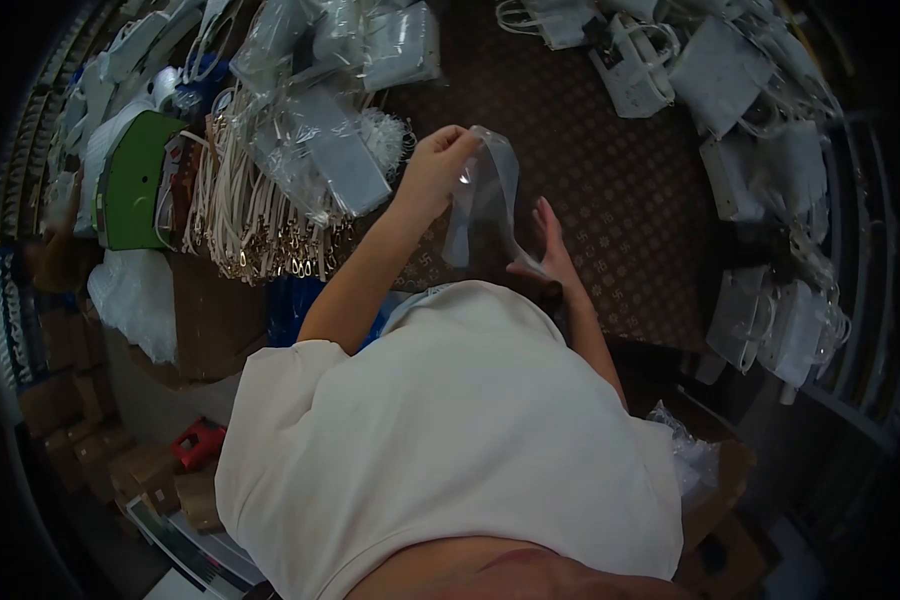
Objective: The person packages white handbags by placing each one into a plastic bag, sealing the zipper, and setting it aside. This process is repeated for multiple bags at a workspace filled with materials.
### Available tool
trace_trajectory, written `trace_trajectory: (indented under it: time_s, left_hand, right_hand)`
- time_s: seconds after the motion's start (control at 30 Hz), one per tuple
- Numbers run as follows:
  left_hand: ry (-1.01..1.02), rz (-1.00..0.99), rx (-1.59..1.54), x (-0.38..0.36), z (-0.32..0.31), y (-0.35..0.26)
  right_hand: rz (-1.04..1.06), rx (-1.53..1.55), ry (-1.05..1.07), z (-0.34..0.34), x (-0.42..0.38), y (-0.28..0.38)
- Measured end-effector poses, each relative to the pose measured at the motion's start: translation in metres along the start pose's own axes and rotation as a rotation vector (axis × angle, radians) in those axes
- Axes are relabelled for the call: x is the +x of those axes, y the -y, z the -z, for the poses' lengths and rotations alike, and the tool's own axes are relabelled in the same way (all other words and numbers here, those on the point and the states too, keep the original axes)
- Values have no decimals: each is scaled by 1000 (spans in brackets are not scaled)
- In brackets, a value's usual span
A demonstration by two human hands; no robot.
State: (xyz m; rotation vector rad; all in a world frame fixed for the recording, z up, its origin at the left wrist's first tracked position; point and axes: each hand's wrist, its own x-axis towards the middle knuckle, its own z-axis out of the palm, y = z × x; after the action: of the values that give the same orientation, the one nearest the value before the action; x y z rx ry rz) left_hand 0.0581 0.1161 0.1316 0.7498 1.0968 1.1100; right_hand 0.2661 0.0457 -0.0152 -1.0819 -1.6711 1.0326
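Head view, fisheye, looking down over the person's own cream shirt [450, 450], which fills the lower centre and blocks most of the near table edge. Biggest surface is the dark brown patterned tabletop [630, 200]. Right side and top right: white handbags [730, 70] scattered in an arc, several with handles up, some stacked by the edge. Top left: pile of bagged items in clear plastic [320, 130] lying on a bundle of cream straps with gold clasps [260, 230]. Further left a green box-like object [135, 180], with white plastic sheeting [135, 295] below it. Cardboard boxes [80, 430] on the floor lower left, one small red item [198, 442] among them. Crumpled clear plastic [685, 450] at lower right beside the shirt. Left hand [435, 170] is raised above the table, fingers pinched on the top edge of a clear plastic bag [485, 195], which hangs down mid-air between both hands. Right hand [545, 250] is below it, fingers apart and extended, touching the bag's lower end; cannot tell if it grips. No readable writing or brand anywhere at this resolution.
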Motion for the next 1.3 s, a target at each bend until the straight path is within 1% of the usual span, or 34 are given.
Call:
trace_trajectory:
  time_s: [0.03,0.07,0.1,0.13,0.17,0.2,0.23,0.27,0.3,0.33,0.37,0.4,0.43,0.5,0.53,0.57,0.6,0.67,0.7,0.77,0.8,0.83,0.87,0.9,0.97,1.0,1.07,1.1,1.13,1.17,1.2,1.23,1.27,1.3]
  left_hand:
    - [23,1,0,6,-4,1]
    - [-17,38,-85,9,-6,0]
    - [-58,75,-164,14,-5,-3]
    - [-24,116,-171,29,12,9]
    - [-5,120,-158,46,30,13]
    - [-25,135,60,63,48,14]
    - [-44,146,274,72,60,18]
    - [-27,150,279,73,68,23]
    - [-283,-138,666,73,73,27]
    - [-540,-449,1038,70,68,24]
    - [-519,-462,1041,67,60,25]
    - [-437,-708,1090,52,42,24]
    - [-354,-950,1123,34,25,29]
    - [121,-686,1117,4,-6,50]
    - [206,-576,1227,-1,-12,77]
    - [289,-462,1332,-1,-7,111]
    - [288,-462,1327,2,8,139]
    - [121,-812,1705,8,35,177]
    - [129,-813,1702,7,35,171]
    - [139,-544,1571,3,36,160]
    - [143,-539,1572,-4,29,147]
    - [271,-519,1394,-9,20,129]
    - [390,-498,1214,-11,14,119]
    - [389,-499,1214,-10,13,120]
    - [322,-155,865,-8,11,124]
    - [325,-151,866,-3,16,130]
    - [297,-53,669,7,31,145]
    - [297,-44,670,8,29,140]
    - [237,15,652,8,26,135]
    - [178,73,634,10,23,132]
    - [179,82,633,13,24,135]
    - [62,-66,750,15,26,140]
    - [-56,-219,864,20,29,142]
    - [-232,-226,860,33,44,133]
  right_hand:
    - [-33,165,53,2,9,20]
    - [-62,336,106,3,13,34]
    - [-165,465,109,4,10,39]
    - [-158,465,87,6,10,38]
    - [-326,546,7,10,10,34]
    - [-496,627,-75,13,9,29]
    - [-495,627,-97,14,9,23]
    - [-545,625,-246,14,9,15]
    - [-589,620,-395,13,8,7]
    - [-582,620,-415,10,8,1]
    - [-593,453,-525,6,8,-5]
    - [-608,284,-630,2,6,-13]
    - [-610,285,-645,-2,3,-27]
    - [-545,-146,-486,-8,-3,-52]
    - [-547,-148,-486,-3,-2,-46]
    - [-687,58,-223,5,2,-30]
    - [-814,264,44,12,5,-18]
    - [-804,254,49,16,5,-8]
    - [-793,251,54,15,6,-6]
    - [-782,284,16,9,5,-7]
    - [-765,316,-11,4,5,-8]
    - [-765,317,-12,-1,7,-9]
    - [-696,348,28,-7,9,-11]
    - [-629,378,69,-11,12,-10]
    - [-644,418,75,-13,16,-8]
    - [-660,460,79,-14,18,-6]
    - [-632,525,94,-16,18,-5]
    - [-599,589,108,-18,18,-5]
    - [-607,593,109,-25,17,-6]
    - [-547,538,3,-33,17,-7]
    - [-487,481,-100,-37,15,-6]
    - [-498,484,-100,-34,10,-5]
    - [-513,396,-45,-27,6,-4]
    - [-525,307,11,-22,5,-1]
